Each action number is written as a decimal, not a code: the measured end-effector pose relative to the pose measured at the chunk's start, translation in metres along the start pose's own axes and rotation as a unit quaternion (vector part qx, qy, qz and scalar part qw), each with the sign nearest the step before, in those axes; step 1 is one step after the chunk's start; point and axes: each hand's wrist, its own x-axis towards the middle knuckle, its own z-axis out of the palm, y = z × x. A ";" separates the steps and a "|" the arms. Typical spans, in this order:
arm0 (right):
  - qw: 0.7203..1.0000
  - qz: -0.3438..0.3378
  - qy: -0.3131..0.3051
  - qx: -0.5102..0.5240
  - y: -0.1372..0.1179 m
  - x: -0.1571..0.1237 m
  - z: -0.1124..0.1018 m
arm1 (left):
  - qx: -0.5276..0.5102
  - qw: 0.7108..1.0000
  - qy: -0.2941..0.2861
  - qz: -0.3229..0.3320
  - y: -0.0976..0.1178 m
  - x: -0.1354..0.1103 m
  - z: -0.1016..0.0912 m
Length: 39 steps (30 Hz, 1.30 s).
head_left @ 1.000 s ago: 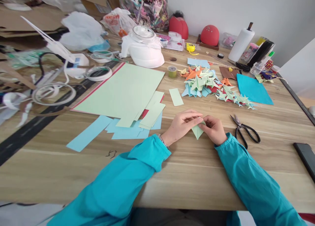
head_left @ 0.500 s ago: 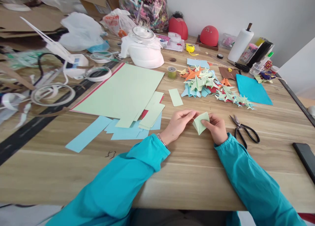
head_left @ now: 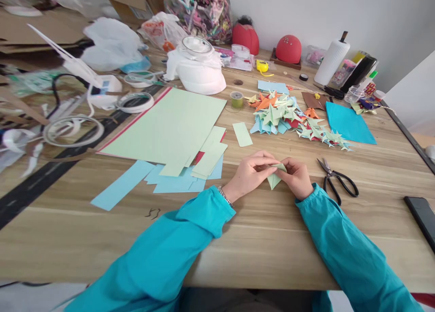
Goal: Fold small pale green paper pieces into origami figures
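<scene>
A small folded piece of pale green paper [head_left: 274, 180] is pinched between both hands above the wooden table, its pointed end toward me. My left hand [head_left: 250, 172] grips its left side and upper edge with thumb and fingers. From the other side my right hand [head_left: 297, 177] presses its thumb against the paper; part of the paper is hidden by the fingers. Black-handled scissors [head_left: 335, 178] lie just right of my right hand, blades pointing away. Beyond the hands rests a pale green paper strip [head_left: 242, 134]. Folded paper stars [head_left: 272, 115] in several colours are heaped farther back.
Large green sheets [head_left: 170, 122] and blue paper strips [head_left: 122, 185] lie to the left. Tape rolls [head_left: 135, 103] and a white glue gun [head_left: 102, 88] clutter the far left. A turquoise sheet [head_left: 350, 123] and a black phone [head_left: 421, 219] are at right.
My left hand has moved right and closed onto the folded paper, which now sits slightly lower and more covered by the fingers. The right hand has shifted a little left.
</scene>
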 end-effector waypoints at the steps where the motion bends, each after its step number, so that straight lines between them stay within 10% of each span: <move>1: 1.000 -0.002 -0.005 -0.009 0.000 0.000 0.000 | 0.013 1.000 0.001 0.018 -0.001 -0.001 0.001; 11: 0.996 -0.026 -0.046 -0.069 0.000 -0.002 0.002 | 0.059 0.996 0.035 0.059 -0.001 -0.004 0.006; 18: 1.000 0.007 0.003 -0.025 0.001 -0.001 0.000 | -0.023 0.993 0.094 -0.070 -0.001 0.001 0.002; 39: 0.998 0.024 0.047 0.043 -0.004 0.001 0.001 | -0.104 0.978 0.018 -0.178 -0.009 0.001 0.006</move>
